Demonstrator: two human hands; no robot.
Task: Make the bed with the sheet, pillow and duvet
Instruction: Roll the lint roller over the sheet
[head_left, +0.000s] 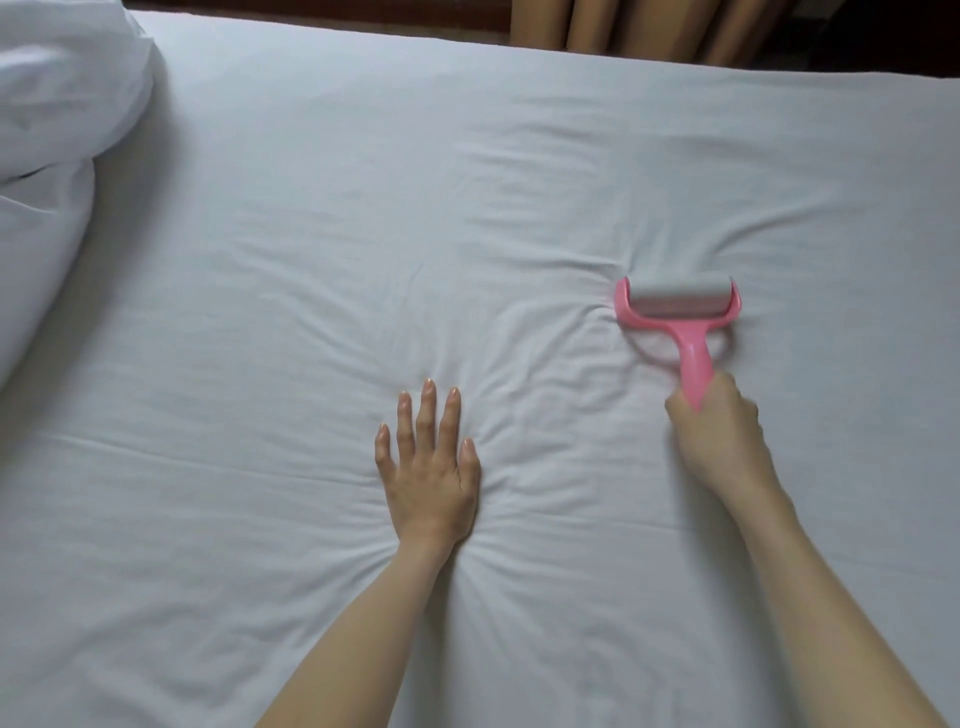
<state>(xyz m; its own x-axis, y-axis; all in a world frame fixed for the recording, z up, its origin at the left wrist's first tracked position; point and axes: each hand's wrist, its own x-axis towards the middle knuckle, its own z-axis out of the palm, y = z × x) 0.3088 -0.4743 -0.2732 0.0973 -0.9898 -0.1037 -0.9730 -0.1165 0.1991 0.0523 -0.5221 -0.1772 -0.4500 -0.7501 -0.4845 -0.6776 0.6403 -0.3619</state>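
Both hands are working: the left hand (427, 470) is pressing flat (fingers spread) to hold the sheet (311, 249) tight, while the right hand (714, 415) is gripping the lint roller (678, 301).

No readable text, label or number shows anywhere.

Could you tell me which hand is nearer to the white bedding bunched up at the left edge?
Left. The left hand lies flat mid-sheet, right of the bedding; the right hand, gripping the pink roller, is farther right.
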